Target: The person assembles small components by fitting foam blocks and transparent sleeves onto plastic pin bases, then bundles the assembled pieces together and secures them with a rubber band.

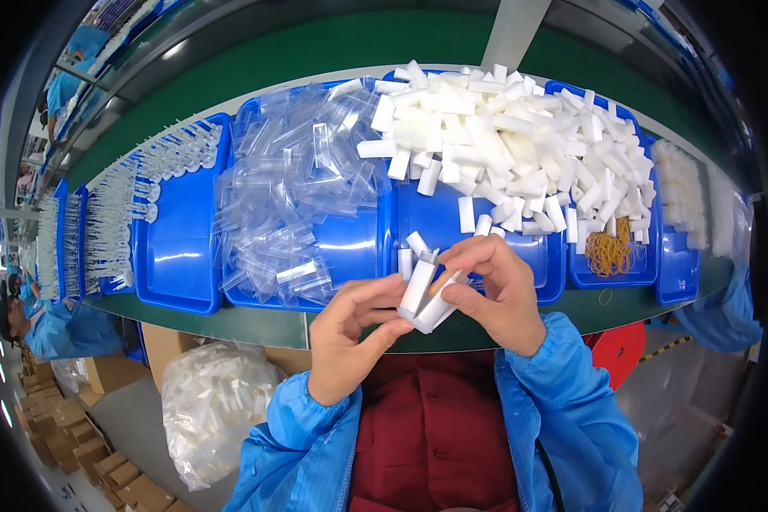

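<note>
Just above the front edge of the bench, two slim clear plastic sleeves with white foam blocks in them meet at their lower ends and spread apart upward. My left hand (348,334) is closed around the left white block (416,290), its thumb at the lower end. The thumb and fingers of my right hand (505,294) pinch the right white block (438,309) from its upper side. Fingers partly cover both pieces, so how the sleeves join cannot be made out. Behind them lies a loose white foam block (417,243) in the blue tray.
A blue tray (350,243) holds clear plastic sleeves (273,200); white foam blocks (495,128) heap over trays to its right. Yellow rubber bands (609,253) lie front right. Thin clear parts (115,205) fill trays at left. A bag of white pieces (218,410) stands below the bench.
</note>
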Motion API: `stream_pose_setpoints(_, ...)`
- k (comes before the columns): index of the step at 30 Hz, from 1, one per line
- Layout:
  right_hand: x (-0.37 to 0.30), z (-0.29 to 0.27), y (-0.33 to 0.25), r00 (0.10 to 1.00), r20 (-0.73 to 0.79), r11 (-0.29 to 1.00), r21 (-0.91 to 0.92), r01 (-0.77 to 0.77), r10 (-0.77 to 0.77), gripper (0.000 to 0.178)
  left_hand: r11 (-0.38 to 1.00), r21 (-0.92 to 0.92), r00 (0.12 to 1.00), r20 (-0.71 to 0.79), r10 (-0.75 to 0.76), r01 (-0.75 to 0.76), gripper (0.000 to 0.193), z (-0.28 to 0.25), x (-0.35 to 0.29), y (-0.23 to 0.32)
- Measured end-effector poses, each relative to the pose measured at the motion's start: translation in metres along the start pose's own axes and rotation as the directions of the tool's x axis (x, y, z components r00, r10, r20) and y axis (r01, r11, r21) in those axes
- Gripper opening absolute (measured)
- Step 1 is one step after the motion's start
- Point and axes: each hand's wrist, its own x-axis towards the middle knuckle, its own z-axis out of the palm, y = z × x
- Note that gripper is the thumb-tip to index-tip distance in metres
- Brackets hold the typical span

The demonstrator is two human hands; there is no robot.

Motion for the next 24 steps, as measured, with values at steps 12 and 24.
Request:
stream_pose_setpoints(12, -0.019, -0.015, -0.016, 0.888, 0.101, 0.771, -0.459, 0.441, -0.448, 0.044, 0.859, -0.292, 0.906, 0.194, -0.376, 0.42, 0.039, 0.036, 0.023, 0.014)
stream_pose_setpoints(24, -0.099, -0.226, -0.009, 0.711, -0.453, 0.306, -0.891, -0.336, -0.538, 0.015, 0.946, -0.211, 0.967, -0.003, -0.253, 0.247, 0.032, 0.077, 0.035, 0.012)
